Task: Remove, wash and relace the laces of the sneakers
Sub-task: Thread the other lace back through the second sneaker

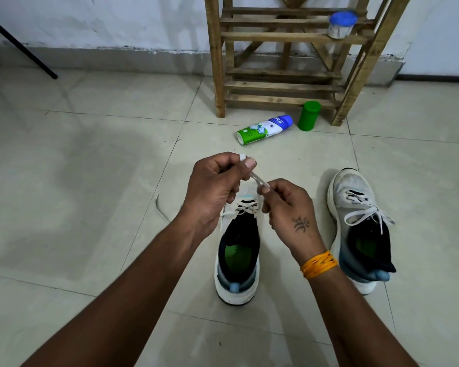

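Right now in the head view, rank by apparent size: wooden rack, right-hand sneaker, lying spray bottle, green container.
1. wooden rack
2. right-hand sneaker, though it lies nearer the camera
3. lying spray bottle
4. green container, upright beside the bottle, clearly smaller

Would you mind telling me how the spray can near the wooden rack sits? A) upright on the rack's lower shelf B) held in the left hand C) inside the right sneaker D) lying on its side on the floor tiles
D, since the spray can lies on its side on the floor, beside the upright green cap.
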### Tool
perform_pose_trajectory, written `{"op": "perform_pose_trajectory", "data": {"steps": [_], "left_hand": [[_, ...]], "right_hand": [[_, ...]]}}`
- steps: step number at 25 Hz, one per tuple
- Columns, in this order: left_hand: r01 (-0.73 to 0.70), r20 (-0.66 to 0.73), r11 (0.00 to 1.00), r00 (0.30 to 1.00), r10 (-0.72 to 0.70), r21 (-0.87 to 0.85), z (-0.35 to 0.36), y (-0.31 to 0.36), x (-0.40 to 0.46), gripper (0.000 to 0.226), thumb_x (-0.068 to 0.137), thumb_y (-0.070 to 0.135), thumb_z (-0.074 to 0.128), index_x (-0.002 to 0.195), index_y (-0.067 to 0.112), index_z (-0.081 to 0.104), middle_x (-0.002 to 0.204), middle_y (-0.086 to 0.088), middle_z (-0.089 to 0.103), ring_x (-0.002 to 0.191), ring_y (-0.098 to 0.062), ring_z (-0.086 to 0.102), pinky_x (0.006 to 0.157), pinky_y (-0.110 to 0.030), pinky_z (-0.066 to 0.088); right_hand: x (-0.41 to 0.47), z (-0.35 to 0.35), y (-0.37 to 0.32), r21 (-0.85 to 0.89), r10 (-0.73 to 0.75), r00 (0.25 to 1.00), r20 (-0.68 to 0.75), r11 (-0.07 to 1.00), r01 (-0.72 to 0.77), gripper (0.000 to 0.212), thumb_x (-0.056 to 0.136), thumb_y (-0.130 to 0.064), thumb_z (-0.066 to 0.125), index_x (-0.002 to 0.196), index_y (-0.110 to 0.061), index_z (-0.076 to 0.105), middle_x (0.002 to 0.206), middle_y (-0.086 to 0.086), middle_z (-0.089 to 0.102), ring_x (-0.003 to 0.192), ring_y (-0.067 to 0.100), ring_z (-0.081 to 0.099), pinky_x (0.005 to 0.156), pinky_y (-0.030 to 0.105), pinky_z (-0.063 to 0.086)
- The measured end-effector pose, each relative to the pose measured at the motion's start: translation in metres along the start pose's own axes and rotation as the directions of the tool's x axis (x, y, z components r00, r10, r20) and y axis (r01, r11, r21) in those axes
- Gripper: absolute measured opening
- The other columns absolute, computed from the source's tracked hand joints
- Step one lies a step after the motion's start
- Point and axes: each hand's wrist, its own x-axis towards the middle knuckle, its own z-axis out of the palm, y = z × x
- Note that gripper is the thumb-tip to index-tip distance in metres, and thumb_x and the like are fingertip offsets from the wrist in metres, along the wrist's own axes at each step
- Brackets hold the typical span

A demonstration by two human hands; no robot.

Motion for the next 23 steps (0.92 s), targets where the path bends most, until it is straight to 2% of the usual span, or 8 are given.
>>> {"op": "perform_pose_trajectory", "data": {"steps": [3,5,7,8,13,16,18,23], "left_hand": [[0.004,-0.015,1.0,1.0,-0.004,0.019,-0.005,-0.002,0.001,0.02,0.09,0.019,0.077,0.082,0.001,0.071,0.068,-0.005,0.06,0.052,-0.015,0.039,0.047,-0.025,0.032],[0.008,0.002,0.999,1.0,-0.008,0.031,-0.004,-0.004,-0.001,0.023,0.09,0.019,0.077,0.088,-0.003,0.072,0.069,-0.007,0.061,0.052,-0.015,0.04,0.047,-0.026,0.033],[-0.005,0.031,0.999,1.0,0.004,0.036,0.0,-0.005,-0.003,0.024,0.09,0.018,0.077,0.09,-0.006,0.072,0.07,-0.013,0.061,0.052,-0.016,0.04,0.047,-0.026,0.033],[-0.011,0.037,0.999,0.999,0.01,0.034,0.0,-0.004,-0.004,0.024,0.091,0.018,0.076,0.09,-0.005,0.072,0.071,-0.017,0.062,0.053,-0.016,0.04,0.048,-0.026,0.033],[-0.022,0.032,0.997,0.999,0.02,0.068,-0.004,-0.001,-0.002,0.023,0.09,0.021,0.077,0.083,0.0,0.071,0.068,-0.005,0.062,0.055,-0.017,0.043,0.048,-0.027,0.036],[-0.025,0.047,0.996,0.999,0.021,0.085,-0.001,-0.007,-0.005,0.026,0.091,0.018,0.076,0.077,-0.002,0.067,0.059,-0.001,0.059,0.05,-0.016,0.042,0.048,-0.027,0.035],[-0.029,0.068,0.997,0.997,0.024,0.076,0.002,-0.009,-0.006,0.023,0.092,0.017,0.075,0.077,0.002,0.068,0.06,-0.005,0.061,0.052,-0.018,0.042,0.049,-0.027,0.035],[-0.038,0.037,0.997,0.999,0.035,0.069,-0.001,-0.008,-0.002,0.025,0.091,0.02,0.076,0.088,-0.004,0.071,0.066,-0.004,0.062,0.056,-0.019,0.044,0.049,-0.027,0.037]], "right_hand": [[0.0,-0.01,0.016,-0.435,0.036,0.998,-0.055,0.899,-0.056,0.015,0.097,-0.029,0.06,0.083,-0.026,0.065,0.067,-0.005,0.06,0.077,0.024,0.063,0.063,0.035,0.041],[-0.004,-0.005,0.002,-0.225,-0.029,0.998,0.061,0.973,0.042,0.007,0.097,-0.027,0.063,0.096,-0.033,0.065,0.066,-0.001,0.06,0.069,0.019,0.061,0.061,0.032,0.043],[-0.007,0.0,-0.019,0.105,-0.101,0.98,0.169,0.991,0.085,0.006,0.101,-0.025,0.061,0.097,-0.025,0.065,0.069,0.013,0.06,0.059,0.014,0.054,0.055,0.027,0.043],[-0.008,0.001,-0.023,0.13,-0.133,0.978,0.163,0.985,0.112,0.014,0.103,-0.026,0.06,0.093,-0.018,0.065,0.07,0.015,0.059,0.058,0.014,0.052,0.054,0.027,0.041],[0.002,-0.02,0.015,-0.49,-0.099,0.995,0.002,0.867,0.088,0.017,0.101,-0.029,0.058,0.086,-0.026,0.065,0.06,-0.005,0.054,0.069,0.026,0.058,0.058,0.035,0.037],[-0.004,-0.014,-0.001,-0.227,-0.147,0.981,0.126,0.958,0.173,0.008,0.102,-0.028,0.059,0.105,-0.031,0.066,0.062,-0.001,0.059,0.065,0.018,0.06,0.058,0.031,0.043],[-0.011,-0.007,-0.019,-0.059,-0.246,0.953,0.177,0.964,0.259,0.015,0.105,-0.028,0.056,0.094,-0.031,0.065,0.065,0.001,0.06,0.062,0.019,0.058,0.061,0.032,0.044],[0.003,-0.016,0.003,-0.428,-0.167,0.98,0.108,0.882,0.198,0.022,0.103,-0.031,0.054,0.081,-0.027,0.059,0.058,-0.004,0.052,0.065,0.021,0.053,0.058,0.035,0.041]]}}
